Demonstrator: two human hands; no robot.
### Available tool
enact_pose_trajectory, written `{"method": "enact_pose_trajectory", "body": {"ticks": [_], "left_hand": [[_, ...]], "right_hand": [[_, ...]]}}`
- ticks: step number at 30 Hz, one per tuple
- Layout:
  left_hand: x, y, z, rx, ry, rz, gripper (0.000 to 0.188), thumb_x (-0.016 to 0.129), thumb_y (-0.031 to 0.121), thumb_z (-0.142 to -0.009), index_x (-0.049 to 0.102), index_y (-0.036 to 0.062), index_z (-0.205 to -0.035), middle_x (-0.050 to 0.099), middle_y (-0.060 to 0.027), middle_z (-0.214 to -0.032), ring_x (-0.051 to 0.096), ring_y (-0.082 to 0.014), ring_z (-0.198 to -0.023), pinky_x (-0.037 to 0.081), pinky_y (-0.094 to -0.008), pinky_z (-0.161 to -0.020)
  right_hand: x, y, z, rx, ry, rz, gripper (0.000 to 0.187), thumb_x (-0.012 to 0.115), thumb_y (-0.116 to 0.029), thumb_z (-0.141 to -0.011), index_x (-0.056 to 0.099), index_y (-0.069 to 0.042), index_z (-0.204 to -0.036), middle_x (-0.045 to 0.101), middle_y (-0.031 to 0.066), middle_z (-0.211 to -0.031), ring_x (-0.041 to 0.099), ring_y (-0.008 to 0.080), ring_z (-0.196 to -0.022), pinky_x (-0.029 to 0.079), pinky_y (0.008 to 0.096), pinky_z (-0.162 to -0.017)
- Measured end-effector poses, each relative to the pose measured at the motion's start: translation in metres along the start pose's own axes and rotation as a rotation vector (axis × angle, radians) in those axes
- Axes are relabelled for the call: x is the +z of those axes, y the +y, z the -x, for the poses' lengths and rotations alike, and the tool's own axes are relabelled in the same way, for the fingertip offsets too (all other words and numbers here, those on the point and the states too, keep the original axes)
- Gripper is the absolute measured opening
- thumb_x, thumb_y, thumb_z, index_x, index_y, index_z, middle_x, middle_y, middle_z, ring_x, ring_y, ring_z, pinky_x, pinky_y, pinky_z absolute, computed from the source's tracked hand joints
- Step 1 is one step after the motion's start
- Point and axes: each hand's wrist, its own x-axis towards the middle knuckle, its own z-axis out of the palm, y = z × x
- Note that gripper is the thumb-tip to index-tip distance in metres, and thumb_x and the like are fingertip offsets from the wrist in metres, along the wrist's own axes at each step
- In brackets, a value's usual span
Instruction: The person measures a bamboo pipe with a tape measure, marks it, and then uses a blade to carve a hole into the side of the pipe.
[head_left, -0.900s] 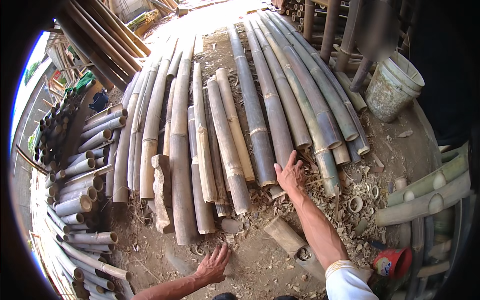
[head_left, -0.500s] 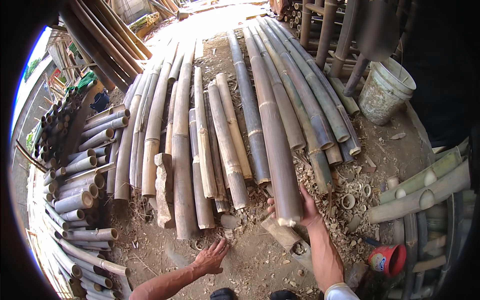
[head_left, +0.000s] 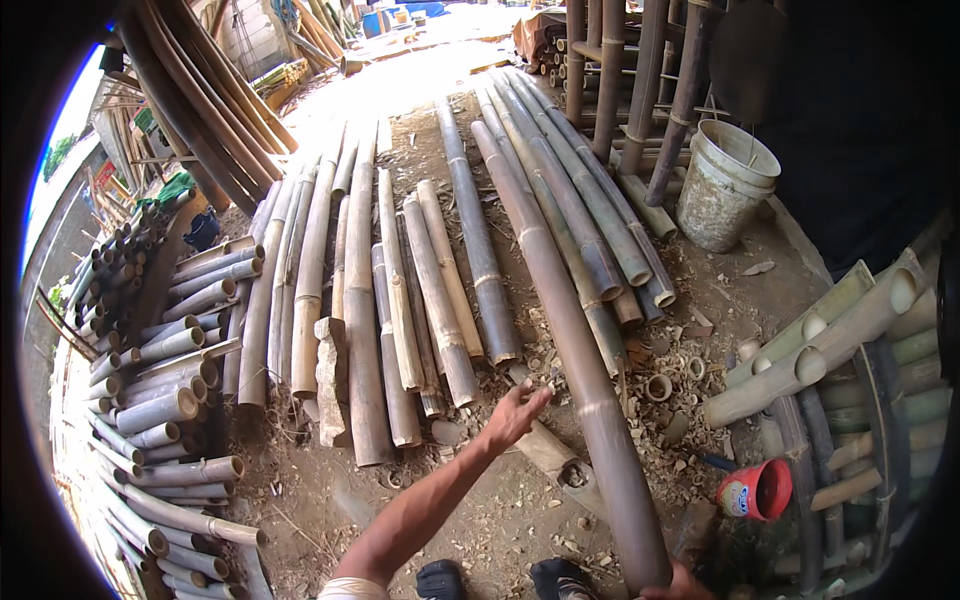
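A long brown bamboo pole [head_left: 570, 345] slants from the far middle down to the lower edge, its near end raised close to me. My right hand [head_left: 682, 584] grips that near end at the bottom of the view, with its fingers partly hidden by the pole. Left of the pole, my left hand [head_left: 518, 412] reaches out with fingers apart and holds nothing. It hovers above a short bamboo piece [head_left: 543, 450] on the ground, which passes beneath the pole.
Rows of bamboo poles [head_left: 372, 390] lie on both sides. Cut lengths are stacked at left [head_left: 170, 405]. Right stand a dirty white bucket [head_left: 725, 190], a small red bucket [head_left: 755, 490] and more cut bamboo [head_left: 770, 385]. Shavings [head_left: 660, 425] cover the soil.
The brown pole has been pulled toward me, its near end now at the lower edge. My right hand moved back with it. My left hand moved right and forward, toward the pole.
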Motion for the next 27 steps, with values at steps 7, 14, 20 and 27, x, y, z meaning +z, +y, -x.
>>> {"method": "enact_pose_trajectory", "body": {"ticks": [7, 14, 20, 27], "left_hand": [[0.131, -0.001, -0.025, -0.115, 0.085, 0.733, 0.092, 0.080, 0.053, -0.071, 0.041, -0.0041, -0.133, 0.059, -0.0237, -0.114, 0.063, -0.0369, -0.101, 0.053, -0.0522, -0.089], [0.145, -0.037, 0.089, -0.007, -0.040, 0.988, 0.074, 0.074, 0.045, -0.081, 0.045, -0.0012, -0.131, 0.060, -0.0178, -0.118, 0.059, -0.0292, -0.111, 0.046, -0.0451, -0.100], [0.092, 0.001, 0.205, 0.340, -0.042, 1.146, 0.078, 0.067, 0.053, -0.084, 0.042, -0.0005, -0.135, 0.056, -0.0196, -0.129, 0.055, -0.0320, -0.120, 0.041, -0.0478, -0.107], [-0.092, 0.019, 0.329, 0.724, 0.625, 1.018, 0.072, 0.064, 0.065, -0.081, 0.059, 0.0022, -0.115, 0.065, -0.0174, -0.105, 0.065, -0.0267, -0.092, 0.054, -0.0444, -0.086]], "right_hand": [[0.073, 0.036, 0.168, 0.048, 0.736, 0.706, 0.098, 0.078, -0.060, -0.064, 0.045, -0.005, -0.137, 0.053, 0.0267, -0.121, 0.051, 0.0479, -0.111, 0.043, 0.0535, -0.093], [0.060, 0.146, 0.202, 0.164, 0.788, 0.774, 0.080, 0.077, -0.035, -0.068, 0.046, -0.008, -0.137, 0.057, 0.0220, -0.121, 0.055, 0.0435, -0.110, 0.046, 0.0501, -0.091], [-0.010, 0.110, 0.175, -0.214, 0.776, 0.926, 0.072, 0.074, -0.037, -0.072, 0.050, -0.006, -0.132, 0.059, 0.0210, -0.119, 0.056, 0.0415, -0.109, 0.045, 0.0496, -0.092], [-0.090, 0.057, 0.010, -0.647, 0.562, 1.066, 0.067, 0.067, -0.023, -0.075, 0.046, -0.005, -0.136, 0.055, 0.0197, -0.127, 0.051, 0.0382, -0.118, 0.040, 0.0467, -0.099]]}}
